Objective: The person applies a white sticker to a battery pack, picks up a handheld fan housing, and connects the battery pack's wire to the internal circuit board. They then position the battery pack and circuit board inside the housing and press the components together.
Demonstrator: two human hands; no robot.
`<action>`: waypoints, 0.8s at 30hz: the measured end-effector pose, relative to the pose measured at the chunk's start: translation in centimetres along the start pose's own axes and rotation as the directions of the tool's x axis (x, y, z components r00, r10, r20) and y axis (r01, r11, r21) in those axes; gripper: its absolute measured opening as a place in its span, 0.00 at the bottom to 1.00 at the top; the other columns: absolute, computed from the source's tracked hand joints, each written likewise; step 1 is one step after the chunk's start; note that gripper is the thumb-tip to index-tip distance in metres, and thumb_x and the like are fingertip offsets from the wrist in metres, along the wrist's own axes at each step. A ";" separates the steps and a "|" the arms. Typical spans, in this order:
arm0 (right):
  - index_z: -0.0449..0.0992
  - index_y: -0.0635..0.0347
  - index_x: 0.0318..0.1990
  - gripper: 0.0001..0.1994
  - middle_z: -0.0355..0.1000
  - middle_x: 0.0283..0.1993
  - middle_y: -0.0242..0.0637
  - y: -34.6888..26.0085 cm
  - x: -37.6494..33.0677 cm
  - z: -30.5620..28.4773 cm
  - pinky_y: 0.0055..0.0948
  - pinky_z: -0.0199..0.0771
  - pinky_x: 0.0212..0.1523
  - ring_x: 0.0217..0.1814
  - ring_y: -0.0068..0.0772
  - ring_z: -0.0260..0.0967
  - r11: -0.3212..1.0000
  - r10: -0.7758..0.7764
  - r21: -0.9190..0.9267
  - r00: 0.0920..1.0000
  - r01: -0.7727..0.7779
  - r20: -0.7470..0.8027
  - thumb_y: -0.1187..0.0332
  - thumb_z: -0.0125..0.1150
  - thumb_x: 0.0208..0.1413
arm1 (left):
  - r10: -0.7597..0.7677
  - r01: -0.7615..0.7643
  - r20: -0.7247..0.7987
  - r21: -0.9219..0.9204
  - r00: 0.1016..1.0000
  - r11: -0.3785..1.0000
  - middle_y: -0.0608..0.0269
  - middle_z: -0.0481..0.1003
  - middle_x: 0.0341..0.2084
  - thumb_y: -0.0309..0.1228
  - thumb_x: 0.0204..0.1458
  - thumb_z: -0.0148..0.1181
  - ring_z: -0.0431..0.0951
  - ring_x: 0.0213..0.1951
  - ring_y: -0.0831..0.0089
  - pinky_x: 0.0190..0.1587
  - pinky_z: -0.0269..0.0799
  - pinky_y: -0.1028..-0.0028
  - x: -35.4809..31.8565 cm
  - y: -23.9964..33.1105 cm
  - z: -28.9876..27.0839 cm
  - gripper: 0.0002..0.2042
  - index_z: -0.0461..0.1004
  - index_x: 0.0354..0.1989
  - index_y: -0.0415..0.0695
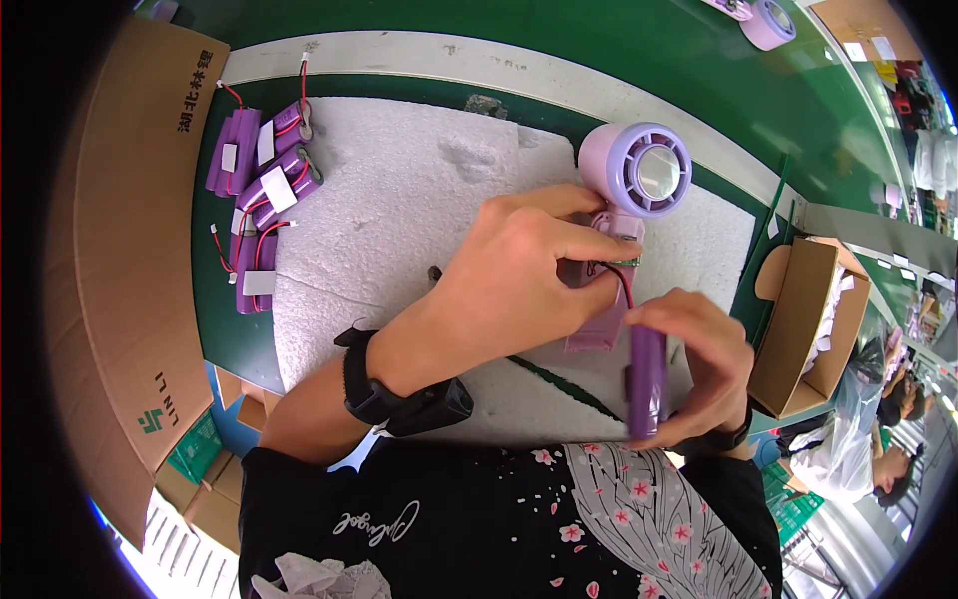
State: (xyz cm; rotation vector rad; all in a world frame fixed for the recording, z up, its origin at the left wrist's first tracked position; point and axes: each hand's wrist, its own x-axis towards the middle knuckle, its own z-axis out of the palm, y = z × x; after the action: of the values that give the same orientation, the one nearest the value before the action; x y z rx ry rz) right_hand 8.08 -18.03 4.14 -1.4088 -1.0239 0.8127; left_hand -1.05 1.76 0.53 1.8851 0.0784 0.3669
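Observation:
A lilac handheld fan [639, 172] lies on a white foam pad [399, 210], its round head pointing away from me and its handle shell open. My left hand [519, 270] presses its fingertips onto the small circuit board and red wire at the top of the handle [597, 319]. My right hand [699, 354] grips a purple cylindrical battery [647, 384], held upright beside the handle, with a red wire running from it up to the board. A black strap sits on each wrist.
Several purple battery packs [264, 190] with red wires lie at the pad's left edge on the green table. A large cardboard box [130, 250] stands to the left, a smaller open box [808, 329] to the right. Another lilac fan [768, 22] rests far back. Other people sit at the right.

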 end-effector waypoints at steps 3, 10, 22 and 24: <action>0.72 0.66 0.48 0.36 0.72 0.47 0.46 -0.7 0.5 1.1 0.31 0.74 0.37 0.40 0.41 0.71 0.909 -0.056 -0.406 0.992 0.096 0.110 0.64 0.80 0.26 | 0.004 -0.004 0.004 0.011 1.000 1.000 0.53 0.78 0.36 0.19 0.37 0.64 0.81 0.34 0.63 0.35 0.77 0.74 0.0 0.0 -0.2 0.15 0.82 0.36 0.43; 0.73 0.63 0.47 0.35 0.74 0.47 0.44 0.1 1.0 2.0 0.34 0.73 0.39 0.41 0.44 0.71 0.716 -0.125 -0.674 0.983 0.183 0.135 0.65 0.80 0.24 | 0.000 -0.005 0.101 0.047 0.995 0.999 0.50 0.78 0.38 0.18 0.39 0.63 0.81 0.33 0.60 0.35 0.77 0.74 0.2 0.2 -1.0 0.14 0.82 0.37 0.43; 0.74 0.68 0.44 0.31 0.68 0.52 0.50 -0.5 0.4 2.5 0.37 0.74 0.47 0.49 0.49 0.68 0.756 -0.051 -0.652 0.998 0.055 0.025 0.72 0.78 0.25 | 0.076 -0.080 0.146 0.017 0.986 0.997 0.46 0.76 0.39 0.18 0.45 0.61 0.80 0.34 0.57 0.34 0.76 0.70 0.3 0.0 -1.5 0.13 0.80 0.40 0.41; 0.74 0.67 0.45 0.30 0.68 0.53 0.50 -0.6 0.1 2.4 0.38 0.74 0.48 0.50 0.50 0.67 0.752 -0.046 -0.657 0.999 0.053 0.028 0.73 0.77 0.26 | 0.105 -0.104 0.125 -0.015 0.987 0.995 0.49 0.76 0.32 0.20 0.46 0.60 0.78 0.32 0.54 0.34 0.74 0.65 0.4 -0.1 -1.3 0.10 0.79 0.39 0.38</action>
State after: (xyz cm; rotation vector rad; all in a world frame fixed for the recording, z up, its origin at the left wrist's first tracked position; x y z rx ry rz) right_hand 5.83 -16.98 4.50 -1.9604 -1.4346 0.4156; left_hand -1.08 3.07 0.95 1.9037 -0.1064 0.3183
